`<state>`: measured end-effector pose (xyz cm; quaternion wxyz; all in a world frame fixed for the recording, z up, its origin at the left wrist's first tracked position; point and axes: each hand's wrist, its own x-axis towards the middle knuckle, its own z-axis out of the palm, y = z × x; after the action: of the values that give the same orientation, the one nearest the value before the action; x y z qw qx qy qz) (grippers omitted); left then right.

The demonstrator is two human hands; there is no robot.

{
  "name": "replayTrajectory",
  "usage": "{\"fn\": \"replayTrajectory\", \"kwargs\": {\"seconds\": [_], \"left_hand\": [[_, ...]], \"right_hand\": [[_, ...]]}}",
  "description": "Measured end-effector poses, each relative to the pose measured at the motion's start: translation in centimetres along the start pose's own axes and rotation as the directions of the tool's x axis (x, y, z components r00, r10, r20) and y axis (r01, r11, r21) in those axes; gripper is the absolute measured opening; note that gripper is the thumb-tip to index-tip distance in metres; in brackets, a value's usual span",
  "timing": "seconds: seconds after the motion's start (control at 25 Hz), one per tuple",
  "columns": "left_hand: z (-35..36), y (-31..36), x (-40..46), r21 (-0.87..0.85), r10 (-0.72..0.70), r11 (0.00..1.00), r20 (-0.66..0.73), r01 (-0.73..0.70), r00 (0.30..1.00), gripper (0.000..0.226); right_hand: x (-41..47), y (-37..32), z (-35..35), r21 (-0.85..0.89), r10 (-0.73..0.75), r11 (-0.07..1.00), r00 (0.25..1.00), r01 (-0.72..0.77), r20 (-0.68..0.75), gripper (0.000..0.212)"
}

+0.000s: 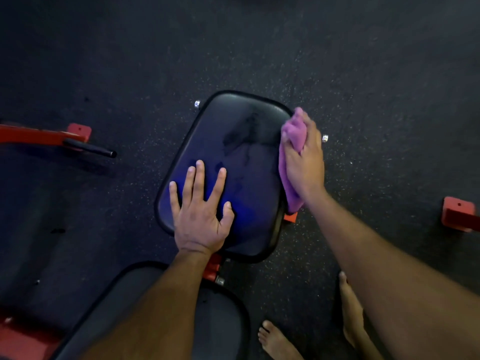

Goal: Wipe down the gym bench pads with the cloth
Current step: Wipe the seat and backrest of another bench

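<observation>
Two hands worked at the bench: the left hand (201, 211) lay flat, fingers spread, on the black seat pad (228, 162), while the right hand (305, 158) gripped the purple cloth (292, 137) against the pad's right edge.

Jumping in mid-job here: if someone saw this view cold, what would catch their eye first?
The purple cloth stands out most, bunched in the right hand against the right edge of the black seat pad at centre. Next is the left hand, spread flat on the pad's near-left part where a blue sheen shows. Red frame pieces flank the scene on the dark speckled floor.
</observation>
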<state>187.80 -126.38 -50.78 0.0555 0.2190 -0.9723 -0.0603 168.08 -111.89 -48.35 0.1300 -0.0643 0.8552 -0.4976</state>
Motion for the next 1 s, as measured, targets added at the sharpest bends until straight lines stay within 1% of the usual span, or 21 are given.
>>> {"fn": "replayTrajectory", "kwargs": {"seconds": [0.08, 0.16, 0.2, 0.28, 0.32, 0.36, 0.4, 0.48, 0.64, 0.72, 0.8, 0.88, 0.92, 0.96, 1.0], "left_hand": [[0.0, 0.0, 0.0, -0.006, 0.002, 1.000, 0.001, -0.002, 1.000, 0.071], [0.0, -0.1, 0.1, 0.006, 0.002, 1.000, 0.011, -0.002, 1.000, 0.071], [0.1, -0.2, 0.2, 0.008, 0.001, 1.000, 0.014, -0.001, 1.000, 0.071], [0.1, -0.2, -0.1, 0.008, 0.005, 1.000, 0.008, -0.005, 1.000, 0.072], [0.1, -0.1, -0.2, 0.015, 0.008, 1.000, 0.002, -0.008, 1.000, 0.072], [0.1, -0.1, -0.1, 0.013, 0.005, 1.000, 0.002, -0.005, 1.000, 0.072], [0.1, -0.1, 0.0, 0.006, -0.001, 1.000, 0.006, 0.001, 1.000, 0.072], [0.0, -0.1, -0.1, -0.004, -0.002, 1.000, 0.010, 0.002, 1.000, 0.071], [0.1, -0.1, -0.2, 0.006, -0.004, 1.000, 0.004, 0.004, 1.000, 0.071], [0.0, -0.1, -0.2, 0.008, 0.005, 1.000, -0.003, -0.005, 1.000, 0.070], [-0.1, 0.0, -0.1, -0.004, -0.005, 1.000, -0.002, 0.005, 1.000, 0.069], [-0.2, 0.0, -0.2, -0.015, -0.003, 1.000, 0.013, 0.003, 1.000, 0.070], [-0.4, 0.0, 0.0, -0.020, -0.001, 1.000, 0.006, 0.001, 1.000, 0.070], [-0.3, -0.1, 0.6, -0.018, 0.013, 1.000, 0.020, -0.013, 1.000, 0.070], [-0.3, -0.1, 0.7, -0.013, 0.002, 1.000, 0.037, -0.002, 0.999, 0.069]], "right_hand": [[-5.7, 1.3, 0.8, 0.070, 0.078, 0.995, 0.997, -0.077, -0.012, 0.055], [-12.3, 2.7, 1.9, 0.235, 0.125, 0.964, 0.992, -0.127, 0.027, 0.060], [-15.5, 3.2, 2.5, 0.301, 0.124, 0.945, 0.992, -0.130, 0.038, 0.065], [-20.5, 3.2, 3.5, 0.293, 0.139, 0.945, 0.989, -0.147, 0.048, 0.076], [-21.2, 2.8, 3.5, 0.289, 0.169, 0.941, 0.985, -0.174, 0.040, 0.076], [-20.4, 2.2, 3.3, 0.285, 0.211, 0.935, 0.977, -0.208, 0.021, 0.071], [-18.6, 1.8, 2.9, 0.255, 0.242, 0.940, 0.970, -0.227, -0.031, 0.064], [-13.2, 0.9, 2.2, 0.184, 0.259, 0.953, 0.961, -0.239, -0.094, 0.054], [1.3, -1.3, 0.9, 0.040, 0.273, 0.962, 0.959, -0.271, -0.070, 0.039], [4.9, -1.8, 0.5, -0.019, 0.250, 0.968, 0.965, -0.252, -0.075, 0.037], [3.5, -1.4, 0.6, 0.002, 0.245, 0.969, 0.965, -0.246, -0.099, 0.039], [-2.0, -0.3, 1.4, 0.066, 0.223, 0.974, 0.969, -0.217, -0.108, 0.043], [-5.3, 0.0, 1.5, 0.072, 0.207, 0.977, 0.973, -0.200, -0.100, 0.047], [-8.6, 0.4, 1.7, 0.094, 0.225, 0.972, 0.970, -0.216, -0.094, 0.053], [-11.6, 0.5, 1.7, 0.101, 0.237, 0.967, 0.970, -0.232, -0.045, 0.063]]}}
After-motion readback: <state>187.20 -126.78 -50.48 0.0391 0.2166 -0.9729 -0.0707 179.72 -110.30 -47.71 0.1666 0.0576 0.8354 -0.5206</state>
